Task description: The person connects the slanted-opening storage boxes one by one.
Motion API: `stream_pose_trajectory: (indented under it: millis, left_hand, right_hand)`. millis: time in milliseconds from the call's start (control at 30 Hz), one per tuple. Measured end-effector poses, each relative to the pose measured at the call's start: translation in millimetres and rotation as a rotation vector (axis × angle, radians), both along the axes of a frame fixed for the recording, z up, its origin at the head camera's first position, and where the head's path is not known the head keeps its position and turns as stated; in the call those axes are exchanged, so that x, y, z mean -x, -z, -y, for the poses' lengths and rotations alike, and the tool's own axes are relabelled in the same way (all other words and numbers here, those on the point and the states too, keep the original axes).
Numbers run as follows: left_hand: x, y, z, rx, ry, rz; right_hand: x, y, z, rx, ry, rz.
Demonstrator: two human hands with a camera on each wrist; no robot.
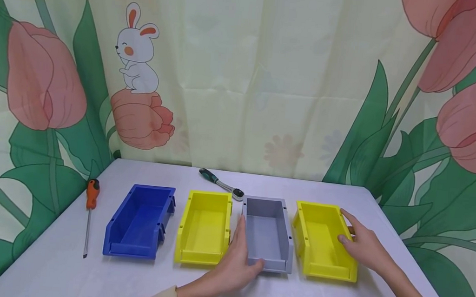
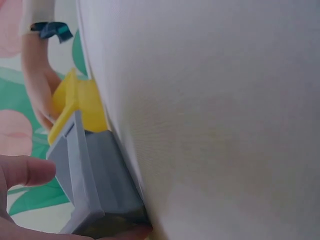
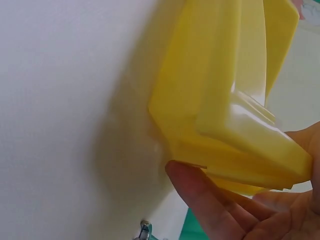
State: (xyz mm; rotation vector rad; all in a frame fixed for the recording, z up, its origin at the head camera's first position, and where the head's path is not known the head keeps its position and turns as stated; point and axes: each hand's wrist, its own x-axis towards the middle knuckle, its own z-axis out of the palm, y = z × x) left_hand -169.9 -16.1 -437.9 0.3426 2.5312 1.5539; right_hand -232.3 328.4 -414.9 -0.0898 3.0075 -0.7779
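Observation:
My left hand [image 1: 237, 265] holds a grey plastic storage bin [image 1: 288, 236] at its near left corner. Its fingers lie along the bin's left wall, and its thumb [image 2: 37, 171] is at the low front lip. My right hand [image 1: 366, 246] grips the rightmost yellow storage bin [image 1: 329, 272] by its right wall, thumb over the rim and fingers outside. In the right wrist view, those fingers [image 3: 200, 195] reach under the yellow wall [image 3: 250, 132]. A second yellow bin [image 1: 201, 258] stands just left of the left hand.
A blue bin [image 1: 129, 250] stands at the left of the row. Beyond it lies a screwdriver [image 1: 92, 197] with an orange handle. A ratchet wrench [image 1: 222, 184] rests behind the bins. A white cloth covers the table [image 1: 127, 279], with a printed curtain [image 1: 235, 73] behind.

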Motion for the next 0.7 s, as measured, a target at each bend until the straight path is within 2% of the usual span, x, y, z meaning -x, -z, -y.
stream_pose_trajectory:
  millis: [100, 400, 700]
  left_hand:
    - [2.0, 0.6, -0.2, 0.0, -0.004, 0.001]
    - [4.8, 2.1, 1.4, 0.0, 0.008, -0.056]
    - [4.5, 2.4, -0.5, -0.005, -0.004, -0.036]
  right_hand:
    - [0.0, 2.2, -1.0, 0.013, 0.014, 0.005]
    - [-0.6, 7.9, -2.9, 0.069, 0.045, 0.008]
    - [-5.9, 9.6, -0.5, 0.076, 0.074, -0.049]
